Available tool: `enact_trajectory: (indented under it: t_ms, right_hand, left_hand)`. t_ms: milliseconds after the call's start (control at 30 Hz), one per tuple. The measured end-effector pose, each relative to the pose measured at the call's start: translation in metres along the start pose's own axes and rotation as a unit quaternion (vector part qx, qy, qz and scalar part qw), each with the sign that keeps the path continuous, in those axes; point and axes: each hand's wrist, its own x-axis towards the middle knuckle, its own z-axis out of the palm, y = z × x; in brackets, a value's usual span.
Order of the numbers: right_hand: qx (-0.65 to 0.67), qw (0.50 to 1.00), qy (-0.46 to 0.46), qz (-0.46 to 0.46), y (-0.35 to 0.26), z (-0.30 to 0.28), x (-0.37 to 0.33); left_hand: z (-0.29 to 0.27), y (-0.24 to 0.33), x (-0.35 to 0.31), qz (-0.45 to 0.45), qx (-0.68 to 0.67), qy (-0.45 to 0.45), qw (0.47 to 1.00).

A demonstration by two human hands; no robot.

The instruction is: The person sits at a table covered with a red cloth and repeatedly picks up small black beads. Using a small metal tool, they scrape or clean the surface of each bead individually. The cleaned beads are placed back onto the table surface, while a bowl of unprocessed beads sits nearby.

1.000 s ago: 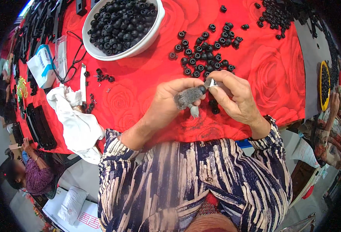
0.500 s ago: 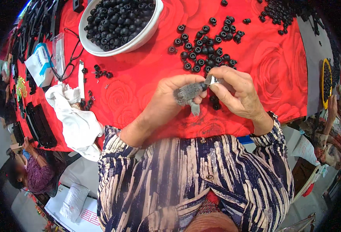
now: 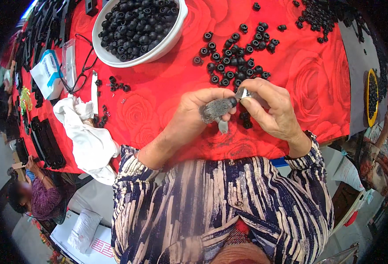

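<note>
My left hand (image 3: pixel 183 118) is closed, pinching a small round black plastic part (image 3: pixel 233 101) at its fingertips. Dusty grey coverings (image 3: pixel 216 110) wrap some of that hand's digits. Close by on the right, my right hand (image 3: pixel 276 108) grips a small shiny metal blade-like piece (image 3: pixel 244 93) between thumb and fingers. Its edge is beside the black part; whether they touch I cannot tell. Just beyond both hands lies a loose spread of similar black parts (image 3: pixel 229 61), and a few more (image 3: pixel 245 121) sit below my right hand.
A white bowl (image 3: pixel 183 26) heaped with black parts stands at the far left. Nearby are glasses (image 3: pixel 80 79), a white cloth (image 3: pixel 88 141), a blue-and-white packet (image 3: pixel 47 72) and small springs (image 3: pixel 123 100). A yellow-rimmed tray (image 3: pixel 368 99) is at right. Another person (image 3: pixel 46 193) sits at lower left.
The metal piece has turned a little in my right hand beside the black part. My left hand keeps its hold. The whole view has shifted slightly.
</note>
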Motion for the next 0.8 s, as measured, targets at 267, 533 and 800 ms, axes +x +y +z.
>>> enact_trajectory:
  t_ms: [267, 533, 800]
  right_hand:
    - [-0.008, 1.000, -0.020, -0.010, 0.0008, -0.0015, 0.0001]
    - [0.005, 0.999, -0.033, -0.003, -0.0028, -0.0032, 0.0020]
    - [0.001, 0.999, -0.050, -0.017, 0.0033, -0.0066, 0.0017]
  left_hand:
    - [-0.0004, -0.0009, -0.0013, 0.001, -0.005, -0.003, 1.000]
    - [-0.0026, -0.0013, -0.0014, -0.007, -0.006, -0.016, 1.000]
    - [-0.0026, -0.0037, -0.0007, -0.018, -0.019, -0.014, 1.000]
